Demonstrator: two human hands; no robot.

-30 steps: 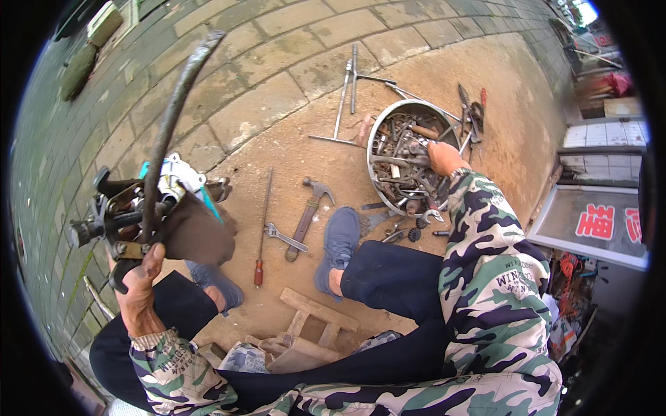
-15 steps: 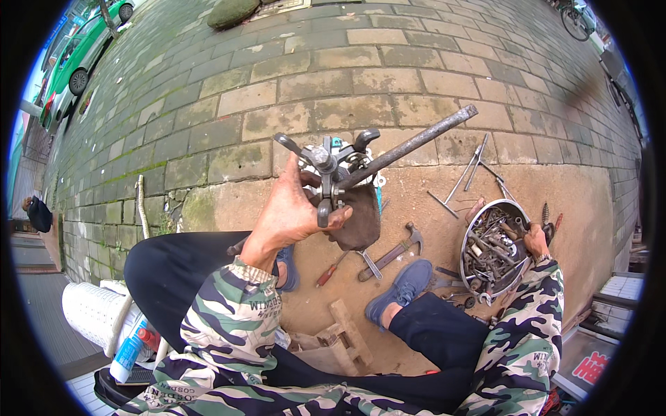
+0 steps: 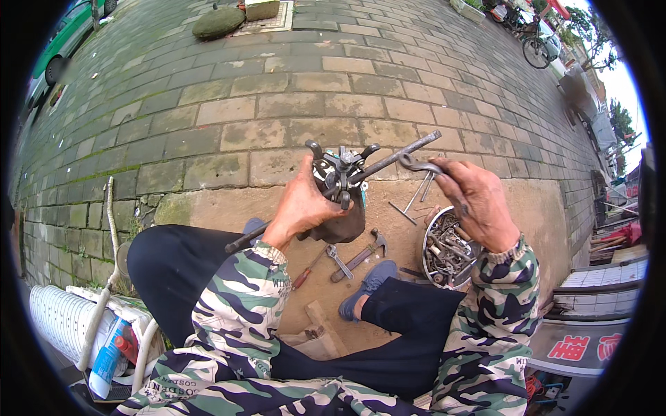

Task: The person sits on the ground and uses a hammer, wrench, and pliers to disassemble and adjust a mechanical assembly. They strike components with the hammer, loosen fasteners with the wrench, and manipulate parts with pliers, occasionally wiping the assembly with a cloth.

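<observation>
My left hand (image 3: 303, 208) is wrapped round a three-jaw puller (image 3: 345, 161) and the dark, rounded part under it, held up in front of me. A long steel bar (image 3: 401, 154) sticks out from the puller toward the upper right. Beside my left wrist shows another dark rod end (image 3: 246, 237); whether it belongs to that bar I cannot tell. Closed on a dark metal ring wrench (image 3: 422, 165), my right hand (image 3: 482, 204) is raised to the right. The wrench's curved end is close to the bar; contact is unclear.
Below my right hand stands a round tub (image 3: 424, 239) of bolts and metal parts. On the ground lie a hammer (image 3: 361, 258), an adjustable wrench (image 3: 338, 261), a screwdriver (image 3: 304, 275) and a T-handle tool (image 3: 404, 212). A white basket (image 3: 59, 315) is at left, wooden pieces (image 3: 322, 326) between my feet.
My right hand has left the tub's rim and come up toward the bar, now with a ring wrench in it. The view has shifted; my left hand keeps its hold on the puller.
</observation>
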